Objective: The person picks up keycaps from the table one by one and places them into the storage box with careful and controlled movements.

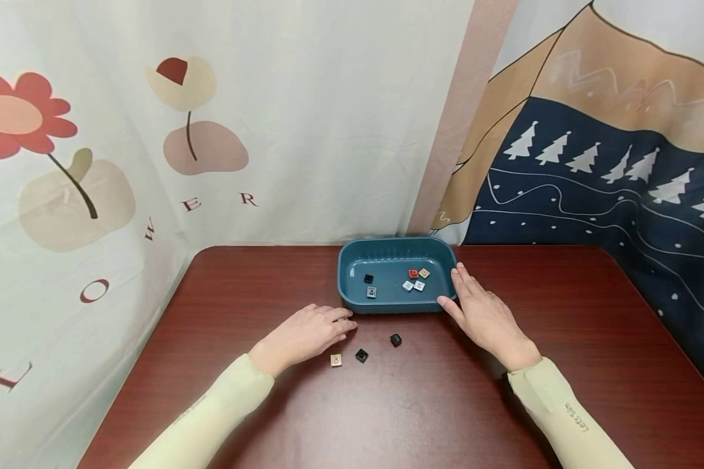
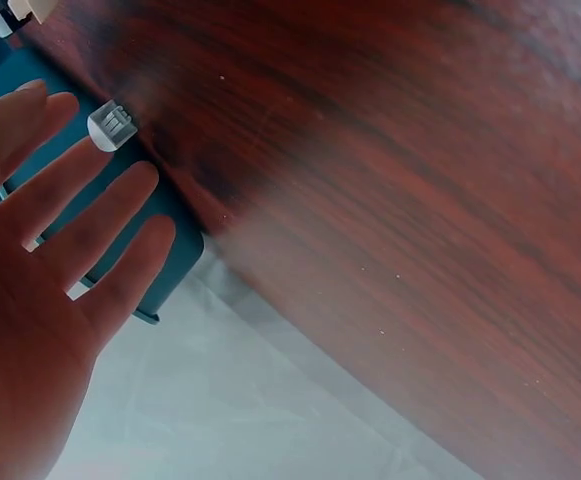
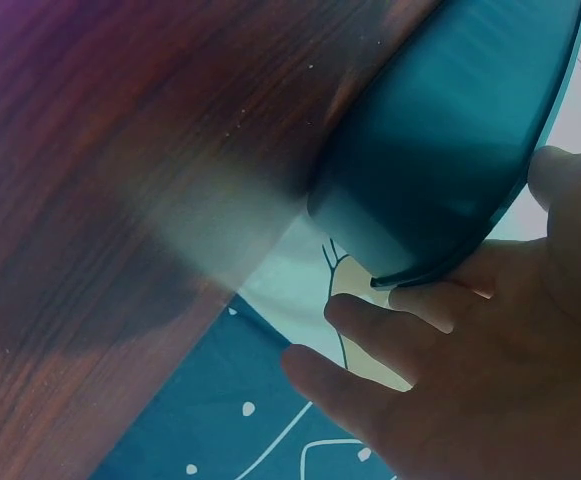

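Note:
A blue tray [image 1: 396,307] stands at the table's back edge. Inside lie a black keycap [image 1: 368,278], a grey keycap [image 1: 371,292], a red keycap [image 1: 413,274], a cream keycap [image 1: 424,273] and two white ones. My left hand [image 1: 308,332] is palm down by the tray's front left corner, its fingers extended. Close to its fingertips is a pale keycap [image 2: 112,126]; the thumb stays apart from it. At the tray's right end, my right hand [image 1: 487,319] rests against the rim, fingers spread along the outside and thumb at the front corner.
In front of the tray lie a beige keycap [image 1: 336,360], a black keycap [image 1: 361,355] and another black keycap [image 1: 396,340]. Patterned curtains [image 1: 328,130] hang directly behind the reddish-brown table [image 1: 422,404].

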`<state>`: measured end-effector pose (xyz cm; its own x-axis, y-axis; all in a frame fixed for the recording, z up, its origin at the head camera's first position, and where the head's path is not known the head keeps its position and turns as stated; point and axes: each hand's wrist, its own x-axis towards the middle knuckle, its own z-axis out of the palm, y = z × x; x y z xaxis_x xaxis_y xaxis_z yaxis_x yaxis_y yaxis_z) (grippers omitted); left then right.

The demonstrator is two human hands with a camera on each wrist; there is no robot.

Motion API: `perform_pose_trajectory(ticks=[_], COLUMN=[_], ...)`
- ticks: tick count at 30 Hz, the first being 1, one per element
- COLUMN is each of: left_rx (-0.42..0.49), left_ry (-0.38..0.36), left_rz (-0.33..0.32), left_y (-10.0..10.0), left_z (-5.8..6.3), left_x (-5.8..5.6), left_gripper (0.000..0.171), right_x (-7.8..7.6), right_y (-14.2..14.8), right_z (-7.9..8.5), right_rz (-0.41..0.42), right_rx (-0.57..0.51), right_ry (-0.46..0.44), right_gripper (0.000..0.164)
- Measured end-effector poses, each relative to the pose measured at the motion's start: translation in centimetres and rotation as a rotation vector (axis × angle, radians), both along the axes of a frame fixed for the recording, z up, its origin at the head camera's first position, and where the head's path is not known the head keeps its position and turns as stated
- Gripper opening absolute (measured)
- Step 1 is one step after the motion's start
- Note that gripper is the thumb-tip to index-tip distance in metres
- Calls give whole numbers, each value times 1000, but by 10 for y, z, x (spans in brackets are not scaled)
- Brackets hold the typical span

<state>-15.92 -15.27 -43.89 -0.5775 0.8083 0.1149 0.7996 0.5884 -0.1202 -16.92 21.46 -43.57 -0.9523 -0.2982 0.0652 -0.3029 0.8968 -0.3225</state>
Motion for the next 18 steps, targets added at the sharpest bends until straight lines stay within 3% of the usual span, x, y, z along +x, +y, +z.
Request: perform_pose_trajectory(ticks=[18], left_rx=[7], left_ry=[-20], left_rz=[-46], left_y=[-6], left_z=[-2], left_x=[1], left_gripper=[29], right_x=[1], right_y=[-1], right_z=[0], right_rz=[2], right_rx=[9], right_ry=[-14], right_gripper=[80])
